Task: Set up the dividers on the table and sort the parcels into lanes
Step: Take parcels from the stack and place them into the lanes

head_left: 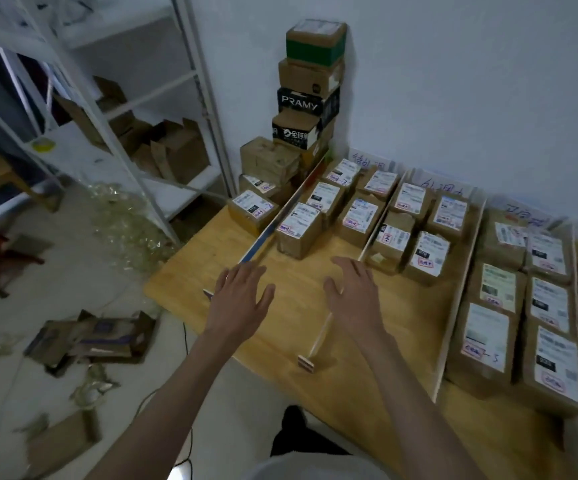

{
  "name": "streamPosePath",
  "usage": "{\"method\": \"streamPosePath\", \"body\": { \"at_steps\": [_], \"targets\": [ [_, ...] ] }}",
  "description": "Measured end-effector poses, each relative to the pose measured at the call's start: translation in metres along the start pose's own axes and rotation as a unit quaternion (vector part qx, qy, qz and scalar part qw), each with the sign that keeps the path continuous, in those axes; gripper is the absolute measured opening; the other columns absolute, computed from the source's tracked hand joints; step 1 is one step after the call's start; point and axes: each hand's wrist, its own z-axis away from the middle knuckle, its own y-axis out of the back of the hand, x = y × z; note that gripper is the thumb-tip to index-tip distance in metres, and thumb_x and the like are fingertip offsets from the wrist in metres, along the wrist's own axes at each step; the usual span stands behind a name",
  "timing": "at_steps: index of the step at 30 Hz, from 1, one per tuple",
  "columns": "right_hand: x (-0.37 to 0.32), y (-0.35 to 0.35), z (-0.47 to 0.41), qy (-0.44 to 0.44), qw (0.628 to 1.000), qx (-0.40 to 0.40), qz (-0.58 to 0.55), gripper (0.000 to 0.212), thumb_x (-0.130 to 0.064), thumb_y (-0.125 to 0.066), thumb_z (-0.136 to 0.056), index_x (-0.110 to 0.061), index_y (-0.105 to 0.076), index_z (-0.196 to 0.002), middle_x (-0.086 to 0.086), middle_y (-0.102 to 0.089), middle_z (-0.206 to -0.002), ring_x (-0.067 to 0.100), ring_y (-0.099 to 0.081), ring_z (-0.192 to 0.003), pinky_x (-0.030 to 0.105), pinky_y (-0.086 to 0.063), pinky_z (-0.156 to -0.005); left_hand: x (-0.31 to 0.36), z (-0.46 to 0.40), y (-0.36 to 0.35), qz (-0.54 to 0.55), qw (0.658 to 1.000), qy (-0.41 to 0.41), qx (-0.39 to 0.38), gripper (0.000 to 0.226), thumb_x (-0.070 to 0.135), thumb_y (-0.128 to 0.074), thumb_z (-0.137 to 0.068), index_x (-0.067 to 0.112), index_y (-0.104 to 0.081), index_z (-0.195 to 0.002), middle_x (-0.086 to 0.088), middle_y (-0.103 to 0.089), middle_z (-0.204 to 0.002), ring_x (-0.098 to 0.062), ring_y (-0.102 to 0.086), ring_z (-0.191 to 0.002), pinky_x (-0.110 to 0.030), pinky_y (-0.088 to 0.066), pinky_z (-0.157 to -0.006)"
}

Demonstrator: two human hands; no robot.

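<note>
Wooden table (367, 341) already has dividers (370, 237) standing lengthwise, so labelled parcels (357, 216) queue in lanes toward its wall end. Both grips look released: left hand (237, 299) and right hand (353, 296) hover flat over the near, unfilled lane.

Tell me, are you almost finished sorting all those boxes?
Nearly. Done: dividers stand on the table, and labelled boxes fill the lanes between them. In hand: nothing; the left hand and right hand hover open over the bare front of the first lane. Left: one labelled box outside the leftmost divider and the stack in the corner look unsorted.
</note>
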Motion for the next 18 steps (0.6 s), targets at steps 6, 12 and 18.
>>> {"method": "streamPosePath", "body": {
  "at_steps": [6, 12, 18],
  "targets": [
    [-0.023, -0.042, -0.057, 0.002, 1.0, -0.008, -0.012, 0.044, -0.026, -0.054, -0.095, -0.023, -0.05, -0.139, -0.001, -0.049, -0.139, 0.023, -0.041, -0.132, 0.042, -0.036, -0.111, -0.056, -0.05, 0.004, -0.001, 1.0, 0.026, -0.001, 0.05, 0.049, -0.033, -0.103, 0.024, -0.046, -0.144, 0.001, -0.041, -0.151, -0.019, -0.032, -0.142, -0.041, -0.016, -0.122],
    [-0.043, -0.076, -0.08, -0.026, 0.999, 0.004, -0.038, 0.046, -0.02, -0.056, -0.094, -0.02, -0.05, -0.14, 0.002, -0.053, -0.137, 0.023, -0.043, -0.131, 0.044, -0.036, -0.111, -0.091, -0.087, -0.005, 0.023, 0.999, 0.045, -0.009, 0.051, 0.05, -0.034, -0.103, 0.024, -0.047, -0.144, 0.001, -0.042, -0.152, -0.019, -0.032, -0.143, -0.041, -0.014, -0.121],
    [-0.053, -0.12, -0.11, -0.077, 0.997, 0.016, -0.028, 0.045, -0.019, -0.059, -0.094, -0.021, -0.05, -0.138, 0.001, -0.053, -0.138, 0.023, -0.043, -0.132, 0.044, -0.036, -0.112, -0.139, -0.141, -0.018, 0.033, 0.999, 0.018, -0.035, 0.064, 0.058, -0.023, -0.096, 0.022, -0.052, -0.14, -0.001, -0.047, -0.147, -0.021, -0.039, -0.138, -0.042, -0.023, -0.119]
  ]
}}
